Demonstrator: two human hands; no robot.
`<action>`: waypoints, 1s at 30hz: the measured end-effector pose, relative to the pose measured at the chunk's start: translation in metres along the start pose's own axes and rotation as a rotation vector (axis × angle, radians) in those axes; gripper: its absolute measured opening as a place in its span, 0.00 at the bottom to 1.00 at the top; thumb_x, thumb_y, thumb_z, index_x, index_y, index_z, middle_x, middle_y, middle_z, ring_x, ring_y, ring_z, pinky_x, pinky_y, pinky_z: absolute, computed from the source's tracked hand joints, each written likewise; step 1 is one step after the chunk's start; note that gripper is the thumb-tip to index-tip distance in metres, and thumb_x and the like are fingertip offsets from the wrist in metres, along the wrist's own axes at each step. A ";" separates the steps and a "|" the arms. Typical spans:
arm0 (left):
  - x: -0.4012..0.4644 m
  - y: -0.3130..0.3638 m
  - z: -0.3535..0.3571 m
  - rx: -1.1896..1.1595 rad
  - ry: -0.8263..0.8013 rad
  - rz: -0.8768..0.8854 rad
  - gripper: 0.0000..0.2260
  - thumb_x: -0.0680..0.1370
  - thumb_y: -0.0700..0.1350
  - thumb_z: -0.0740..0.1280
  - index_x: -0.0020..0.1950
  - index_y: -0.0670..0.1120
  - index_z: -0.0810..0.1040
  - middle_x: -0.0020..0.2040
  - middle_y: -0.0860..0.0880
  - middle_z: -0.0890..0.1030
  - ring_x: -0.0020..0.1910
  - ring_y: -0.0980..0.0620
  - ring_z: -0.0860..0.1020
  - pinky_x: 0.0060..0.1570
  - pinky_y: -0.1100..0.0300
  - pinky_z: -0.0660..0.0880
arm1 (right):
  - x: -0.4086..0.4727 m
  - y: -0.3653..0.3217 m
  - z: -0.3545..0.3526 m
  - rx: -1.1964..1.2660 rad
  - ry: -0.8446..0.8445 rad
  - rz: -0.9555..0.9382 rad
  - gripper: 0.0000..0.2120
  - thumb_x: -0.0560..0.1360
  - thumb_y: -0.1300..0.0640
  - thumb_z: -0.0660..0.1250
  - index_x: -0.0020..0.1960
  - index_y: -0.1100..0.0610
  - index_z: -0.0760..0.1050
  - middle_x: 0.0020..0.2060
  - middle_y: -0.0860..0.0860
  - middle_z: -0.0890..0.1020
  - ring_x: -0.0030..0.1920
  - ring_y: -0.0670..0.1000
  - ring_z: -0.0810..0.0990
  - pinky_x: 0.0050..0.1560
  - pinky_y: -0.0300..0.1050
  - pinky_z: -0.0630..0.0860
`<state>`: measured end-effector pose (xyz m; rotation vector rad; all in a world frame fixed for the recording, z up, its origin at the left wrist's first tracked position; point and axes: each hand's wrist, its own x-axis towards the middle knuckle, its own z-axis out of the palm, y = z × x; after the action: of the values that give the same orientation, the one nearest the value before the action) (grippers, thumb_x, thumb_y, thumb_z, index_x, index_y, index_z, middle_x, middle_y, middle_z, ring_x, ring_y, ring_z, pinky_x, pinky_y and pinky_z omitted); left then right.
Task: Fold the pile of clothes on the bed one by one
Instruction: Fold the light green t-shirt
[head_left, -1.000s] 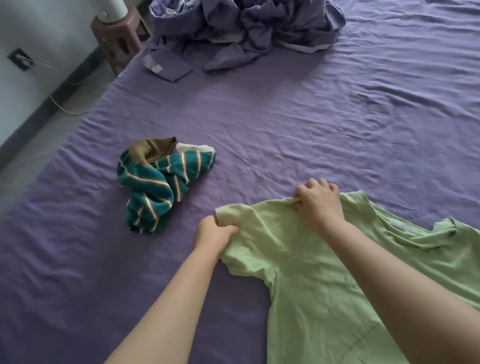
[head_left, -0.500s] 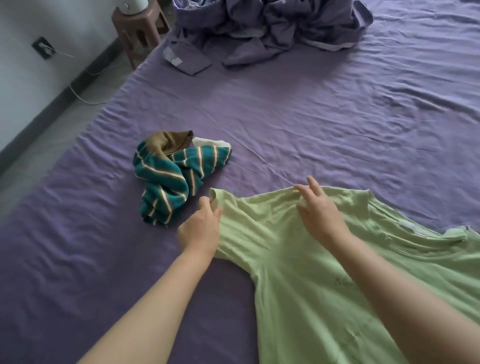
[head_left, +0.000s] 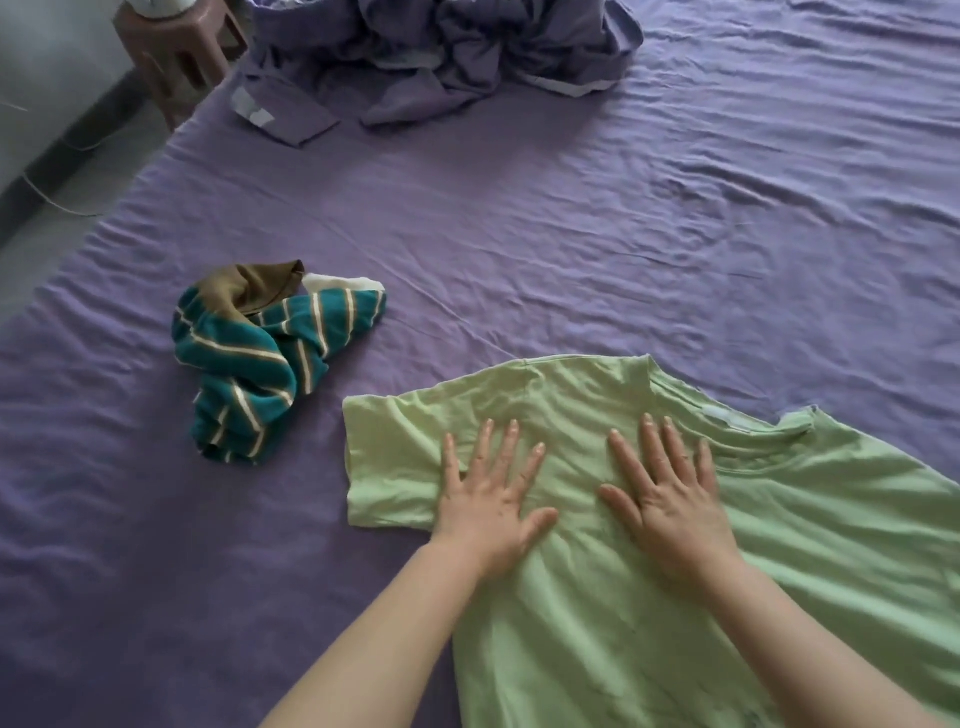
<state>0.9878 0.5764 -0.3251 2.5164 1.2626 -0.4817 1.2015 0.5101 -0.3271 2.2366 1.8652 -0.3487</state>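
**Green T-shirt flat under both palms**

Green cotton fills the lower right of my view: the pale green T-shirt (head_left: 675, 597) lies spread on the bed (head_left: 571, 234), neck toward the far side, one short sleeve stretched out to the left. My left hand (head_left: 491, 504) rests flat where that sleeve joins the body, fingers straight and spread, holding nothing. My right hand (head_left: 670, 499) lies flat just below the collar, fingers straight too, its grip wide and pressing the cloth. The two hands are near each other but apart.

Left of the shirt, not touching it, a teal striped garment (head_left: 260, 358) sits crumpled on the purple sheet. At the far end lies a heap of purple bedding (head_left: 441, 57). Beside the bed's far left corner stands a brown stool (head_left: 176, 62).
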 end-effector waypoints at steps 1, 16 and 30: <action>0.001 0.000 0.001 0.012 -0.022 -0.017 0.30 0.76 0.69 0.39 0.70 0.58 0.28 0.69 0.50 0.22 0.68 0.46 0.21 0.63 0.36 0.23 | -0.005 0.012 0.001 -0.013 -0.022 0.034 0.34 0.66 0.29 0.20 0.69 0.39 0.27 0.71 0.47 0.31 0.71 0.51 0.26 0.70 0.57 0.28; -0.125 0.067 0.036 -0.086 -0.059 -0.150 0.30 0.81 0.59 0.51 0.77 0.53 0.40 0.78 0.47 0.37 0.76 0.45 0.35 0.72 0.42 0.38 | -0.191 -0.063 0.027 0.206 -0.155 -0.003 0.36 0.74 0.34 0.30 0.75 0.46 0.56 0.75 0.57 0.53 0.74 0.62 0.44 0.74 0.59 0.41; -0.315 0.109 0.069 -1.434 -0.160 -0.602 0.17 0.71 0.37 0.73 0.59 0.40 0.78 0.51 0.43 0.84 0.45 0.54 0.83 0.44 0.61 0.79 | -0.348 -0.080 0.049 0.375 -0.223 -0.014 0.26 0.80 0.40 0.48 0.76 0.45 0.52 0.77 0.51 0.49 0.77 0.52 0.44 0.74 0.50 0.45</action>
<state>0.8878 0.2613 -0.2455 0.9003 1.4645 0.1424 1.0600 0.1836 -0.2661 2.2893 1.8165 -0.9803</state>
